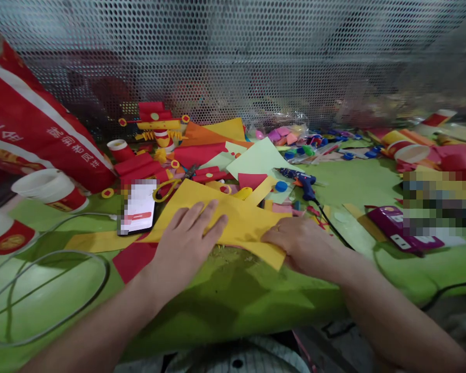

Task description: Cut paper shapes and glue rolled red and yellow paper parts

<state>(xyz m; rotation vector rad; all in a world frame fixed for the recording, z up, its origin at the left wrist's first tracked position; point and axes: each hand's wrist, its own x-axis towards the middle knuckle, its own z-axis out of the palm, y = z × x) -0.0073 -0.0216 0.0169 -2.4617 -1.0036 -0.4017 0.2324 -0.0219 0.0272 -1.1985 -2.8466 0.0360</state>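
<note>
A sheet of yellow paper [243, 220] lies at the middle of the green table, near its front edge. My left hand [188, 233] presses flat on the sheet's left part, fingers stretched out and slightly apart. On the right, my right hand [301, 243] has its fingers curled round the edge of the same sheet, and a yellow flap sticks out below them. Part of a red paper piece [134, 259] shows left of my left wrist. Yellow-handled scissors [166, 190] lie just behind the sheet's left side. The right fingertips are partly hidden.
A phone [140, 207] and a looping white cable [104, 259] lie left, near paper cups [48, 189]. A blue glue gun [305, 184] with a black cord rests behind my right hand. Farther right is a purple power strip [406, 230]. A perforated metal panel [233, 62] stands behind.
</note>
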